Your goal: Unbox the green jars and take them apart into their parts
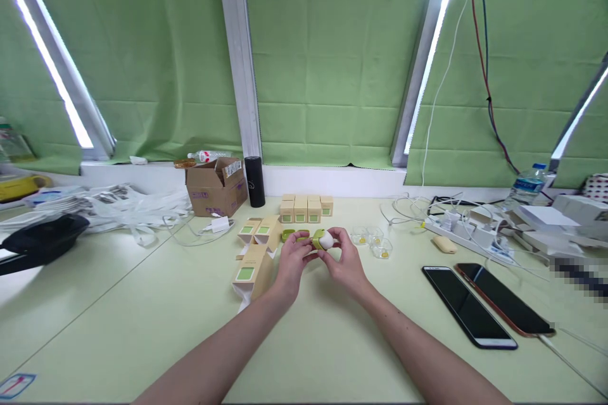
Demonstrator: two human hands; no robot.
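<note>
A small green-and-white object [325, 240] is gripped by the fingers of the left hand [293, 259] and the right hand [346, 261], over the table [327, 348]. Beige cartons [256, 271] are grouped beside the left hand, and clear containers [381, 249] are clustered near the right hand. Farther back, smaller boxes [300, 209] are lined up together.
</note>
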